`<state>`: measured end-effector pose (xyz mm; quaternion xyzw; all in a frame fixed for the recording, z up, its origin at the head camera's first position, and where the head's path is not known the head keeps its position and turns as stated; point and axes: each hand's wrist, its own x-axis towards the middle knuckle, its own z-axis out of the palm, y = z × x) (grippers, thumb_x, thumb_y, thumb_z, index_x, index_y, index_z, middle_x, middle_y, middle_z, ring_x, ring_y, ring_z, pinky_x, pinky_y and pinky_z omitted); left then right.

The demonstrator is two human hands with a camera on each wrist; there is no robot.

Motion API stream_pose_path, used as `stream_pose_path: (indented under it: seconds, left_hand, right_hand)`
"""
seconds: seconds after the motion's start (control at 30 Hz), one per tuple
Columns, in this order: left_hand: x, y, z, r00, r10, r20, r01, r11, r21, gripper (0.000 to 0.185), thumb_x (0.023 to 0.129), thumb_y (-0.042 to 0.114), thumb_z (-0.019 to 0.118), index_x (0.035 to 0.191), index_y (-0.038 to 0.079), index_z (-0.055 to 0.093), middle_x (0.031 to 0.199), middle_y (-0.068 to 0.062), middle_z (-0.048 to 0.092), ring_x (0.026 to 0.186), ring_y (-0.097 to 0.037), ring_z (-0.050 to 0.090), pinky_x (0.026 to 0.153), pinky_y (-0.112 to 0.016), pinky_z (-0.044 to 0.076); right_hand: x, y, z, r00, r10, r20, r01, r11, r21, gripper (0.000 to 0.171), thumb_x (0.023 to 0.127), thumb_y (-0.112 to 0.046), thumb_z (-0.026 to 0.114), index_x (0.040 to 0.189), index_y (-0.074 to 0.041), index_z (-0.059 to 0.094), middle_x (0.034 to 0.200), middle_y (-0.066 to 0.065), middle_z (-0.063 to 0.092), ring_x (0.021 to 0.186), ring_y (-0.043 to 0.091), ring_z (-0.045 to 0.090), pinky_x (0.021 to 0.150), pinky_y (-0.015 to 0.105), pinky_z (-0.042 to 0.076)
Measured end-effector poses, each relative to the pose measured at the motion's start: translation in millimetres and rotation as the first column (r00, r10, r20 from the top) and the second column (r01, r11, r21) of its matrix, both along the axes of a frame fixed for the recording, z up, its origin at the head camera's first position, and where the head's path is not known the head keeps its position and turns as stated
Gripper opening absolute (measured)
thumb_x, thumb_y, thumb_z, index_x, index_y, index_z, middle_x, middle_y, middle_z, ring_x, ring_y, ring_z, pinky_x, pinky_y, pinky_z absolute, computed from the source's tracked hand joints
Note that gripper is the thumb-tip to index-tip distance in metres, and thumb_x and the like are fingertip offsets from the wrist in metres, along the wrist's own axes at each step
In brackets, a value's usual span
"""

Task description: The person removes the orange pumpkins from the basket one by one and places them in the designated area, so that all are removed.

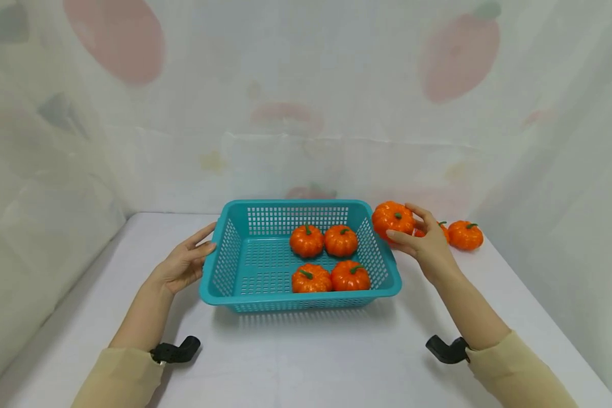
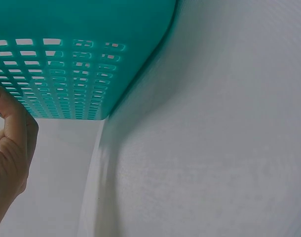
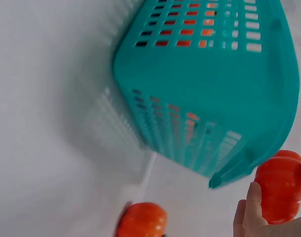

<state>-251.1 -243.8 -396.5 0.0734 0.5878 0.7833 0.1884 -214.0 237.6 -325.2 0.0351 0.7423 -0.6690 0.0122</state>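
Note:
A teal plastic basket (image 1: 219, 283) stands on the white table and holds several small orange pumpkins (image 1: 306, 241). My right hand (image 1: 422, 241) grips another orange pumpkin (image 1: 390, 218) just above the basket's far right corner; the right wrist view shows that pumpkin (image 3: 279, 185) beside the basket's rim (image 3: 249, 168). My left hand (image 1: 186, 258) rests with straight fingers against the basket's left wall, and its thumb (image 2: 12, 116) shows next to the slotted side (image 2: 66, 74).
Two more pumpkins lie on the table right of the basket, one (image 1: 465, 235) in plain sight, the other (image 1: 442, 229) mostly hidden behind my right hand. A draped printed cloth (image 1: 306, 102) closes off the back and sides.

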Motion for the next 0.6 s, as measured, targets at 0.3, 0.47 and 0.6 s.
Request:
stream_pose_path:
  seconds: [0.3, 0.47, 0.6]
  left_hand:
    - [-1.2, 1, -1.3, 1.0, 0.002, -0.009, -0.003, 0.999, -0.036, 0.068, 0.105, 0.012, 0.046, 0.161, 0.02, 0.008, 0.107, 0.003, 0.062, 0.086, -0.009, 0.07, 0.075, -0.026, 0.062]
    - [-1.7, 1, 0.6, 1.0, -0.004, -0.014, 0.004, 1.0, -0.026, 0.068, 0.105, 0.012, 0.047, 0.161, 0.019, 0.009, 0.106, 0.002, 0.061, 0.086, -0.009, 0.069, 0.075, -0.025, 0.062]
    - [0.8, 2, 2.6, 1.0, 0.003, -0.004, -0.003, 1.0, -0.021, 0.068, 0.104, 0.012, 0.047, 0.161, 0.019, 0.009, 0.106, 0.002, 0.061, 0.086, -0.01, 0.069, 0.075, -0.025, 0.062]
  right_hand:
    - [-4.1, 20, -14.4, 0.997, -0.054, 0.049, 0.053, 0.998, 0.018, 0.085, 0.094, -0.021, 0.068, 0.159, -0.024, 0.014, 0.166, 0.016, 0.005, 0.148, 0.037, 0.027, 0.094, 0.027, 0.053]
    - [-5.2, 28, -24.5, 0.995, -0.066, 0.069, 0.064, 0.997, 0.038, 0.086, 0.094, -0.019, 0.068, 0.16, -0.02, 0.013, 0.166, 0.017, 0.002, 0.147, 0.04, 0.028, 0.094, 0.03, 0.053]
    - [-5.7, 35, -34.1, 0.993, -0.052, 0.104, 0.05, 0.998, 0.026, 0.089, 0.093, -0.018, 0.069, 0.16, -0.018, 0.01, 0.165, 0.02, 0.0, 0.145, 0.041, 0.029, 0.094, 0.031, 0.055]
